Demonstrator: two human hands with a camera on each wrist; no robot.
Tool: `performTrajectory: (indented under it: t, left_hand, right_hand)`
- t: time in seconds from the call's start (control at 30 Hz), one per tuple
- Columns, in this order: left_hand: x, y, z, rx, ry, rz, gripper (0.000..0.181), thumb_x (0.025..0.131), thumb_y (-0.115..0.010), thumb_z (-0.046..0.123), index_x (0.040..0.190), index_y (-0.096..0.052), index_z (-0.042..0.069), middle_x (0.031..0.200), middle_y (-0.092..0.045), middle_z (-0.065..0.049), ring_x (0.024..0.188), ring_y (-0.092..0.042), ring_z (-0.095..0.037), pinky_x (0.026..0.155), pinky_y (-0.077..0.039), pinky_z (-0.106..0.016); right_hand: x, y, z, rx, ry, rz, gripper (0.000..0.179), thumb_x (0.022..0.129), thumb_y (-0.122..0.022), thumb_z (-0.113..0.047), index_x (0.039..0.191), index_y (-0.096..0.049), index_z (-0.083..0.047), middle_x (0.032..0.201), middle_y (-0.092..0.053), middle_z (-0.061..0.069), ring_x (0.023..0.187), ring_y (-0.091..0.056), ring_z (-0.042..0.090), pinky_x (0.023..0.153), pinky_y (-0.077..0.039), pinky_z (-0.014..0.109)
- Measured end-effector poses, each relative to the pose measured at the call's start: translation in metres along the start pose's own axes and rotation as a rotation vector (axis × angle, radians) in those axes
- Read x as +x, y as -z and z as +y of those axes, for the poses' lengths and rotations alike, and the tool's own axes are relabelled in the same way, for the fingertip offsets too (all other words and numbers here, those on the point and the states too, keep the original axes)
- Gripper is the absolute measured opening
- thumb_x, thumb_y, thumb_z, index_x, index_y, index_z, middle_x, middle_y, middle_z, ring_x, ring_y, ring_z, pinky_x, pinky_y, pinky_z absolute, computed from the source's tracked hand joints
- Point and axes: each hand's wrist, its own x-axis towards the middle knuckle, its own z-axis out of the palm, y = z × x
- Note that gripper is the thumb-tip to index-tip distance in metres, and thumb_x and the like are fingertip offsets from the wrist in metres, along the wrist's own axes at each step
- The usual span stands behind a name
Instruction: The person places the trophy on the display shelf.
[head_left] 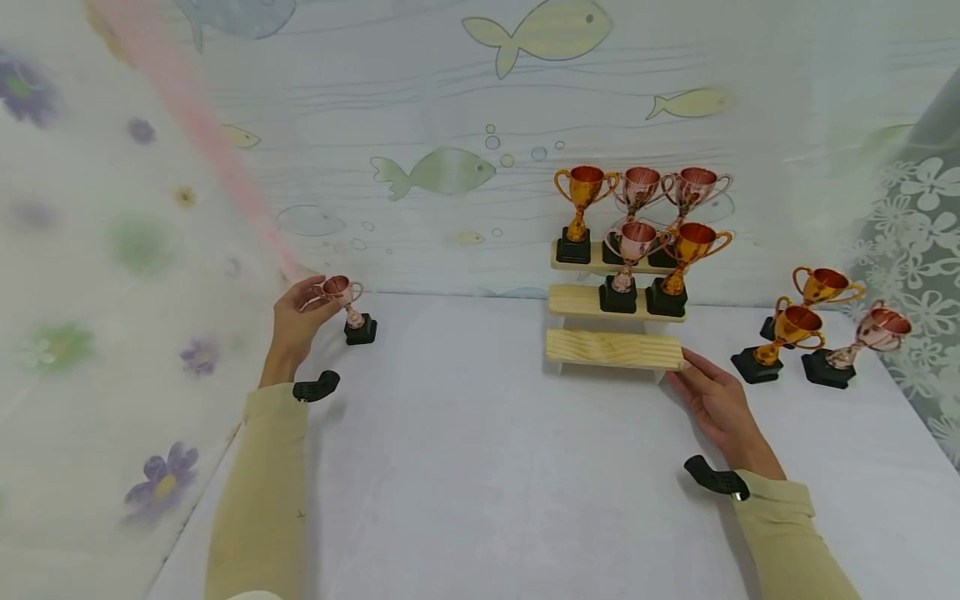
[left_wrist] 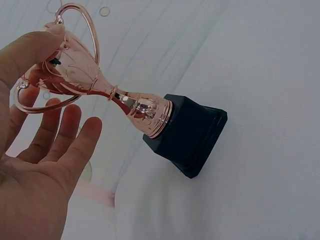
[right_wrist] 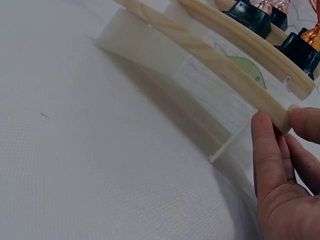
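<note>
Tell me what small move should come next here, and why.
Perhaps carry the copper-pink trophy toward the lowest shelf: the left hand holds it, the right hand grips that shelf's end, and the upper two shelves bear other trophies while the lowest bears none.

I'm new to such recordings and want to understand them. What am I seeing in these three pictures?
No machine: a person works bare-handed. The wide picture comes from a head-worn camera looking forward and down; the other two come from a camera on each wrist. The left hand holds a tilted rose-gold trophy. The right hand pinches the end of the lowest board on a three-step stand. Five trophies stand on its upper two steps; three more are on the white table to the right.
</note>
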Motion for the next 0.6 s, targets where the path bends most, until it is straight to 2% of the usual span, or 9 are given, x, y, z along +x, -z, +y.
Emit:
performTrajectory:
  t: [0.1,0.3,0.47,0.6]
  left_hand:
    - [0.000,-0.003,0.000,0.013,-0.010,0.004,0.047,0.086,-0.077,-0.004,0.129,-0.061,0.006,0.109,-0.060,0.002,0.101,-0.061,-0.010,0.079,-0.056,-0.011]
    - [0.002,-0.007,-0.009,-0.039,-0.048,0.030,0.044,0.085,-0.077,-0.006,0.126,-0.063,0.003,0.104,-0.067,0.003,0.093,-0.064,-0.009,0.078,-0.057,-0.014]
    - [0.010,-0.010,-0.023,-0.091,-0.067,0.074,0.042,0.083,-0.080,-0.005,0.122,-0.066,0.005,0.103,-0.068,0.002,0.090,-0.066,-0.009,0.077,-0.057,-0.013]
    - [0.012,-0.014,-0.028,-0.098,-0.081,0.108,0.041,0.082,-0.082,-0.002,0.119,-0.067,0.008,0.104,-0.067,0.001,0.090,-0.067,-0.009,0.077,-0.057,-0.012]
  right_hand:
    - [0.000,0.000,0.000,0.003,0.001,0.000,0.085,0.098,-0.067,-0.016,0.163,-0.013,-0.007,0.121,-0.061,-0.012,0.105,-0.068,0.000,0.094,-0.054,0.018]
    - [0.001,-0.001,0.001,-0.011,-0.001,0.007,0.084,0.099,-0.067,-0.017,0.163,-0.014,-0.007,0.122,-0.058,-0.012,0.106,-0.067,0.000,0.095,-0.054,0.018]
    - [0.002,-0.001,0.001,-0.015,-0.004,0.018,0.084,0.099,-0.067,-0.018,0.163,-0.015,-0.008,0.124,-0.057,-0.011,0.107,-0.067,0.000,0.096,-0.054,0.019]
    - [0.002,-0.001,0.001,-0.016,-0.009,0.036,0.084,0.098,-0.068,-0.018,0.163,-0.017,-0.009,0.124,-0.057,-0.011,0.106,-0.068,0.000,0.096,-0.053,0.019]
